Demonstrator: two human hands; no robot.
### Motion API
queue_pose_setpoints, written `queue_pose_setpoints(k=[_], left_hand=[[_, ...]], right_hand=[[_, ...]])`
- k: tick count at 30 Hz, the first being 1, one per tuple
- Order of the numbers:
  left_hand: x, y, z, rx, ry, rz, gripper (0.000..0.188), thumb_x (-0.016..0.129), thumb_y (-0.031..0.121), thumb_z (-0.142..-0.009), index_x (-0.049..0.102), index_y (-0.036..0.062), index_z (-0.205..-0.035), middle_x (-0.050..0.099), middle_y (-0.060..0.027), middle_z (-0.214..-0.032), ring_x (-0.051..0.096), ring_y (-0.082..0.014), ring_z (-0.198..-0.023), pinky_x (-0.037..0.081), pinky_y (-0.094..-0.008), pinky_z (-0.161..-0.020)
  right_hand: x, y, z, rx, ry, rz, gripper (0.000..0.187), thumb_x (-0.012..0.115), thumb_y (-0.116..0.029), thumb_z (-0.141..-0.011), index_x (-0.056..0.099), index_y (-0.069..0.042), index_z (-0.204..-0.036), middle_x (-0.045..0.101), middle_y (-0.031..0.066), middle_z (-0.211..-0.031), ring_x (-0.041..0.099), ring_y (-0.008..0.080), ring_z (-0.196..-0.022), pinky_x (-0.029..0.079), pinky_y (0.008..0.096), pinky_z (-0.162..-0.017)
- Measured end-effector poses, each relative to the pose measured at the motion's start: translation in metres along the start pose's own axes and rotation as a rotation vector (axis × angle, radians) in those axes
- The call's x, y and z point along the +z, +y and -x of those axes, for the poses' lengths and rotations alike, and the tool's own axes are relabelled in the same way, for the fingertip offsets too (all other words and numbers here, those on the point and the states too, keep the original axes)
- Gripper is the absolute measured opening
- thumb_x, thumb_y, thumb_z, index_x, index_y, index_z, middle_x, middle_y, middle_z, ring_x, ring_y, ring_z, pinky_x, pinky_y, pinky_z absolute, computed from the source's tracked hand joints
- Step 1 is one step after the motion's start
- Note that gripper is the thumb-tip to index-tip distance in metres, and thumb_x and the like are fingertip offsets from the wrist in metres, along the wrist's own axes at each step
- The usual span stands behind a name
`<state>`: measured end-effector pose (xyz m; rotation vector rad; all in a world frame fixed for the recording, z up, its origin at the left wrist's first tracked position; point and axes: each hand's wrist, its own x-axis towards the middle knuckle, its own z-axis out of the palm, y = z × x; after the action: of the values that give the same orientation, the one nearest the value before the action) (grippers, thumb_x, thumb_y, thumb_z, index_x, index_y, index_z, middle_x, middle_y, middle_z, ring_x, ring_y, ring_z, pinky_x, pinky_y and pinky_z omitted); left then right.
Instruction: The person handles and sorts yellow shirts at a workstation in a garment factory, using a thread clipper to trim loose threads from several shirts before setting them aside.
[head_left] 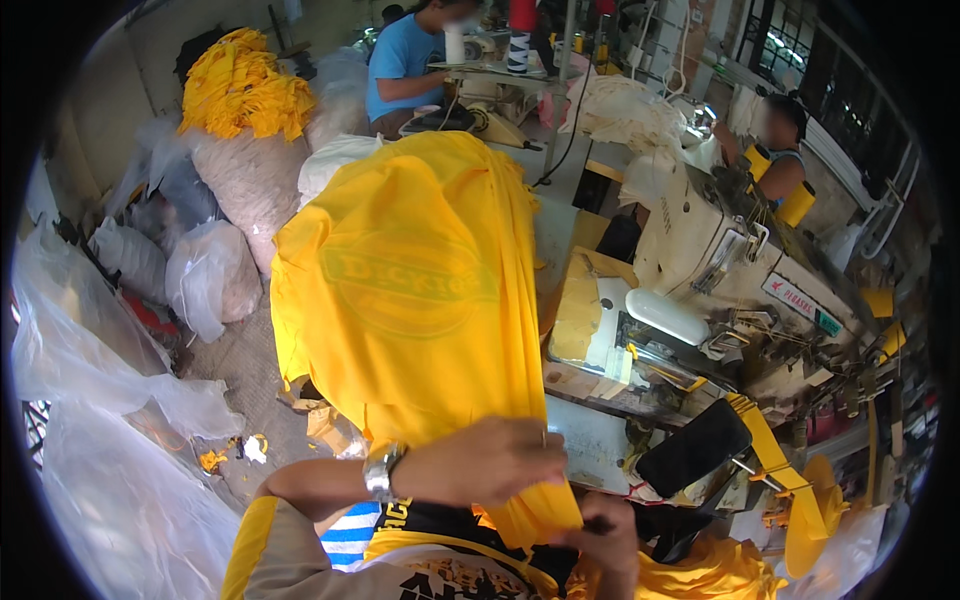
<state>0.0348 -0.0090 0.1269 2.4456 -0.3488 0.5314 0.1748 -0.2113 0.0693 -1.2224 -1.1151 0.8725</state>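
Note:
A large piece of yellow cloth with a faint oval emblem is draped over a heap in front of me. It hangs down toward my lap. My left hand, with a silver watch on its wrist, is closed on the near part of this cloth. Lower and to the right, my right hand has its fingers curled around the cloth's near end; its fingertips are partly hidden in shadow. More yellow fabric lies bunched beside my right hand.
An industrial sewing machine stands at right. Near it are a black phone and a yellow tape strip running to a yellow reel. Plastic-covered sacks line the left. Two people, one in a blue shirt, sit farther back.

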Motion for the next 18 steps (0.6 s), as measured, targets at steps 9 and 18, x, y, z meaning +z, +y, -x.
queue_pose_setpoints(k=[9,18], left_hand=[[0.022,-0.027,0.003,-0.126,0.112,-0.269,0.025,0.071,0.017,-0.081,0.064,0.0118,-0.104,0.063,-0.0059,-0.097,0.06,-0.0259,-0.094,0.048,-0.0396,-0.073],[0.041,-0.035,-0.021,-0.252,0.051,0.453,0.007,0.069,0.008,-0.086,0.066,0.0024,-0.089,0.065,-0.0078,-0.081,0.062,-0.0195,-0.074,0.046,-0.0273,-0.069]], right_hand=[[-0.012,-0.017,0.013,0.24,0.32,0.194,0.019,0.059,0.01,-0.085,0.066,0.001,-0.101,0.066,0.0015,-0.08,0.055,0.0037,-0.065,0.044,0.0178,-0.058],[-0.024,-0.018,-0.014,-0.005,0.446,0.478,0.016,0.064,0.001,-0.087,0.063,0.001,-0.103,0.064,0.0077,-0.09,0.063,0.0117,-0.079,0.05,0.0241,-0.063]])
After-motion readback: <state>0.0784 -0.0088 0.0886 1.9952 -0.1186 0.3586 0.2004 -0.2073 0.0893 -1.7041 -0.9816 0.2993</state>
